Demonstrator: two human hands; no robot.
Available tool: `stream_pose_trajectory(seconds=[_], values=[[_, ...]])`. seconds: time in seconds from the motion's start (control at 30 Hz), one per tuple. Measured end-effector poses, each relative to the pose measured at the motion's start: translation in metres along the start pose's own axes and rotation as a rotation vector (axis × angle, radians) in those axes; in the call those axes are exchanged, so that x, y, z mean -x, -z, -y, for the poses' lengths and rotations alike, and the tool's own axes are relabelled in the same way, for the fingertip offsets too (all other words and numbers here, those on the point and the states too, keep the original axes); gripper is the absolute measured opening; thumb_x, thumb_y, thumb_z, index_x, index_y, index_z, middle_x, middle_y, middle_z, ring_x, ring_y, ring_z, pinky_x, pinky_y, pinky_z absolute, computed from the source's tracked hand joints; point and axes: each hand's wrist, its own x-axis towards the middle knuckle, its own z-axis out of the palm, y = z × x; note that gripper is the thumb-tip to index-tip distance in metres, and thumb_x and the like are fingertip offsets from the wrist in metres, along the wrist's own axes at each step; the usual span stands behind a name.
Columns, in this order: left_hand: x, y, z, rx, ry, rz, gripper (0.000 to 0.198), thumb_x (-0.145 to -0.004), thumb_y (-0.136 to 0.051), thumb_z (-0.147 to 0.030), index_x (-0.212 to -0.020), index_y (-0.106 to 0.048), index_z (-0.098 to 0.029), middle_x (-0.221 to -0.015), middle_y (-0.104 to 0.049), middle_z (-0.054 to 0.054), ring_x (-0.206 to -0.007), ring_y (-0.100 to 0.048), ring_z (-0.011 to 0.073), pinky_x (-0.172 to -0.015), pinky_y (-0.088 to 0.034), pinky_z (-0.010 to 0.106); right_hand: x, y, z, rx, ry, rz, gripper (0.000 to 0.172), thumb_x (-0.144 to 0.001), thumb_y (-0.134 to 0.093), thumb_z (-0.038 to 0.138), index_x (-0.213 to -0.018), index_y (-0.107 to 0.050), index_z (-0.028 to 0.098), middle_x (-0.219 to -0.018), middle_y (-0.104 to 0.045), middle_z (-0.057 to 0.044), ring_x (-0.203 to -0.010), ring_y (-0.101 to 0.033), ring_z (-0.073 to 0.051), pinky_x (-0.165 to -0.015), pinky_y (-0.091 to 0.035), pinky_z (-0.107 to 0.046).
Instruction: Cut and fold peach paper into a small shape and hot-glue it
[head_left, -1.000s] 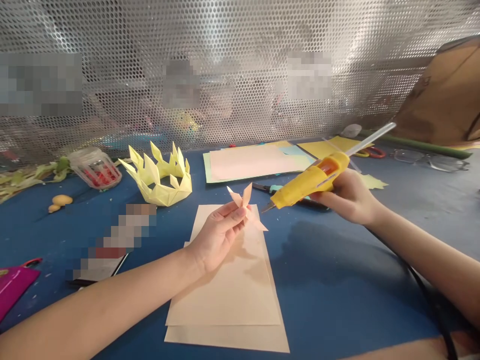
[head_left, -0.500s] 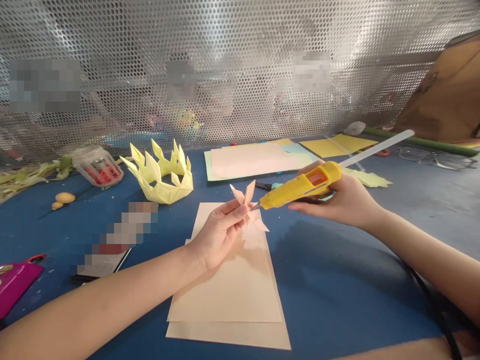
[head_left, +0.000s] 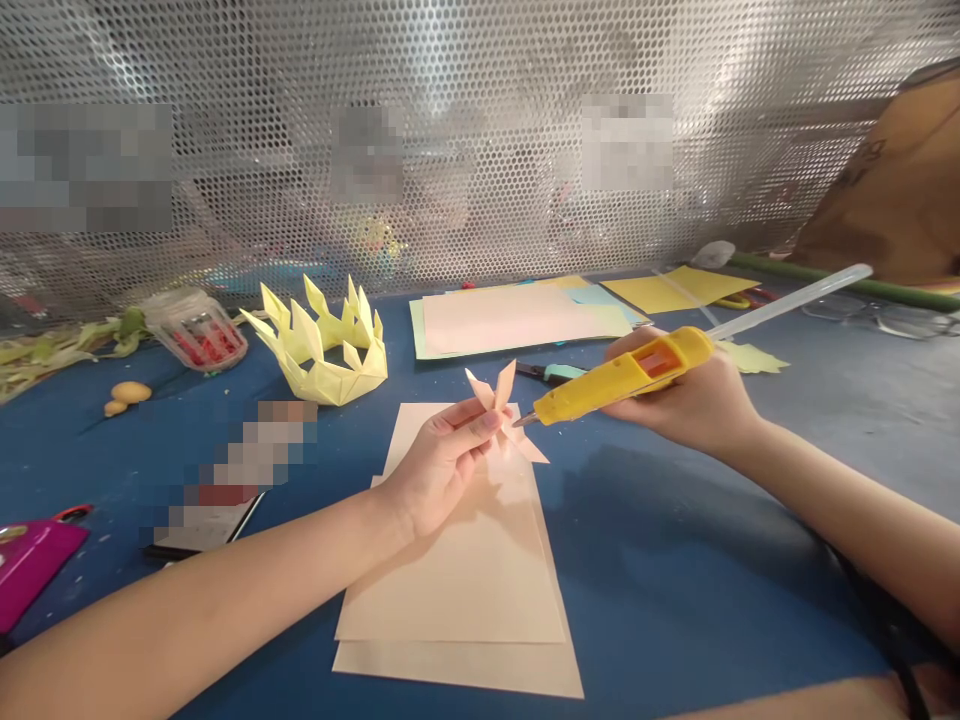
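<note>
Pinched between thumb and fingers of my left hand (head_left: 442,465) is a folded pale pink paper piece (head_left: 529,446) with pointed tips. My right hand (head_left: 686,400) is wrapped round a yellow glue gun (head_left: 626,378), whose metal nozzle points left, close beside the paper piece. A clear glue stick (head_left: 791,300) sticks out of the gun's back end. Below both hands, pale pink sheets (head_left: 450,590) lie overlapped on the blue table (head_left: 645,610). Whether the nozzle touches the paper, I cannot tell.
A folded yellow paper crown (head_left: 337,380) stands back left, near a jar (head_left: 196,335) with red bits. Stacked coloured sheets (head_left: 510,320) and a teal-handled tool (head_left: 559,373) lie behind my hands. A phone (head_left: 202,525) and magenta pouch (head_left: 37,570) are left.
My right hand has drawn the glue gun a little to the right, away from the centre of the paper piece. The paper piece in my left hand has shifted slightly right.
</note>
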Motion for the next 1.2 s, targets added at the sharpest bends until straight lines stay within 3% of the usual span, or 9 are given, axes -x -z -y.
stream_pose_trajectory(seconds=[0.33,0.5,0.73,1.2], values=[[0.000,0.001,0.000,-0.001,0.014,-0.017,0.027,-0.065,-0.098,-0.036,-0.076,-0.080,-0.020,-0.093,-0.073,0.002,-0.091,-0.058,0.0156,-0.090,-0.040,0.028,0.002,-0.001,0.002,0.038,0.017,-0.001,0.013,-0.075,-0.072,0.033,-0.080,-0.061,0.026,-0.075,-0.074,0.000,-0.057,-0.065,-0.018,-0.055,-0.051,-0.029],[-0.001,0.001,0.001,0.008,0.016,0.002,0.027,-0.064,-0.098,-0.039,-0.070,-0.079,-0.021,-0.083,-0.070,0.002,-0.099,-0.060,0.0187,-0.092,-0.040,0.029,0.002,-0.001,0.002,0.051,0.055,-0.007,0.011,-0.077,-0.071,0.030,-0.079,-0.061,0.025,-0.077,-0.075,-0.001,-0.057,-0.066,-0.018,-0.053,-0.048,-0.028],[0.000,0.002,0.000,0.006,0.020,-0.006,0.029,-0.062,-0.099,-0.038,-0.077,-0.081,-0.020,-0.093,-0.073,0.003,-0.098,-0.059,0.0181,-0.091,-0.041,0.029,0.002,-0.002,-0.003,0.050,0.112,0.002,0.011,-0.080,-0.072,0.031,-0.082,-0.062,0.027,-0.074,-0.074,0.001,-0.055,-0.064,-0.016,-0.051,-0.047,-0.028],[-0.001,0.005,0.002,0.010,0.008,0.000,0.029,-0.067,-0.096,-0.040,-0.085,-0.082,-0.022,-0.091,-0.073,0.003,-0.092,-0.058,0.0181,-0.091,-0.041,0.031,0.008,0.000,-0.016,0.037,0.129,0.093,0.006,-0.084,-0.065,0.039,-0.085,-0.064,0.033,-0.079,-0.076,0.001,-0.057,-0.067,-0.022,-0.053,-0.049,-0.036]])
